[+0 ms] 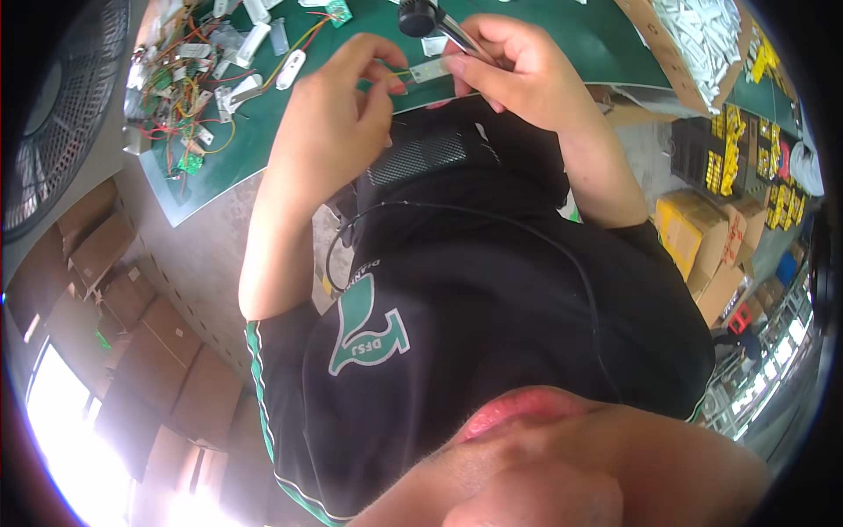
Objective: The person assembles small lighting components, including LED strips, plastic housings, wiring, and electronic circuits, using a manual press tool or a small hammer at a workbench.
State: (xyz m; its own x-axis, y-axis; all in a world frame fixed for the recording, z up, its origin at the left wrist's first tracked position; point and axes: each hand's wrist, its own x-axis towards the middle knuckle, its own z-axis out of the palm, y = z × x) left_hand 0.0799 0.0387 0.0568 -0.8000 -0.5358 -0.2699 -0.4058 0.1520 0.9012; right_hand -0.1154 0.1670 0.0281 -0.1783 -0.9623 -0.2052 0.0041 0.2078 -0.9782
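Above the near edge of the green table, both my hands are at a small white rectangular piece (428,70). My right hand (525,75) pinches its right end between thumb and fingers. My left hand (338,114) is closed at the opposite end, fingertips on thin yellowish wires (403,75) that lead to the piece. A silvery rod (461,37) passes close by my right fingers; whether they touch it I cannot tell. Next to its upper end is a round black knob (417,17). Just left of my left hand lies a white casing (291,69) with red and yellow wires.
White casings, coloured wires and a small green circuit board (190,163) form a tangled heap on the table's left (176,204). An open carton (676,66) of white pieces stands at the right. A fan (57,105) is far left; brown boxes (167,342) are stacked below it.
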